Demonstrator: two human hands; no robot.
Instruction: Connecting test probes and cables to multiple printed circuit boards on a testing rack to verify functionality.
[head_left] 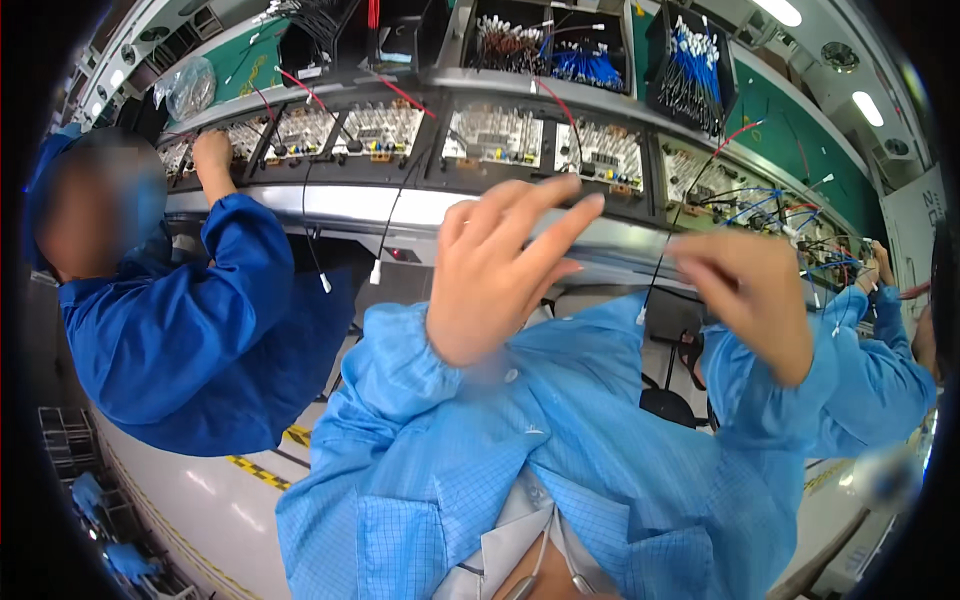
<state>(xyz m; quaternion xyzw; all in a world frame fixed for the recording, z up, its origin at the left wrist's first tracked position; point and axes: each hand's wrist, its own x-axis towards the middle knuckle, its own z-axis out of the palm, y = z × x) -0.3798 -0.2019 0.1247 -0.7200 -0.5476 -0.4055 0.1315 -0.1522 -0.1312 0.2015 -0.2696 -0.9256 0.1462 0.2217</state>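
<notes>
Blue and white wire bundles [690, 70] hang above the long row of circuit boards [495, 135] on the raised desk [330, 205], and several boards at the right [760, 205] already carry blue leads, while those in the middle look unwired (the blur makes this uncertain). The left hand [495, 265] is lifted with fingers spread, holding nothing. The right hand [745, 290] is blurred; whether it pinches the thin black wire [665, 255] beside it, I cannot tell. Most boards seem left to do.
</notes>
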